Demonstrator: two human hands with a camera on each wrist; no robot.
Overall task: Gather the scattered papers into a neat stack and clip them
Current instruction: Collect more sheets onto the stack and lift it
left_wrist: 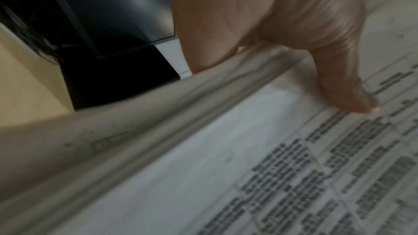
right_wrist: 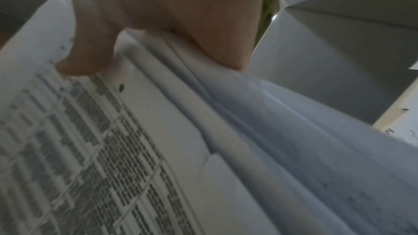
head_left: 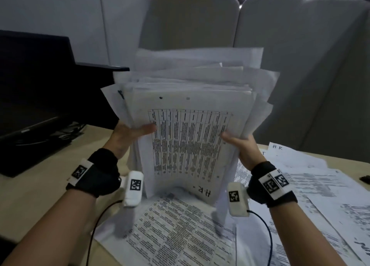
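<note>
Paper stack (head_left: 190, 137): uneven, upright above the desk (head_left: 40, 187), left hand (head_left: 130, 132) and right hand (head_left: 240, 143) gripping its side edges, thumbs across the printed table on the front sheet. Handwritten "H.R" at its lower edge. Surroundings: loose sheets (head_left: 300, 185) beneath and right, one marked "HR"; black monitor (head_left: 34, 81) left; grey partition (head_left: 300, 65) behind.

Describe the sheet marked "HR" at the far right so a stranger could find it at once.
Start at the desk, right of the stack of papers held upright by both hands. Follow the loose papers to their far edge by the grey partition. The sheet there is mostly blank, with handwritten "HR", unlike its printed neighbours.
</note>
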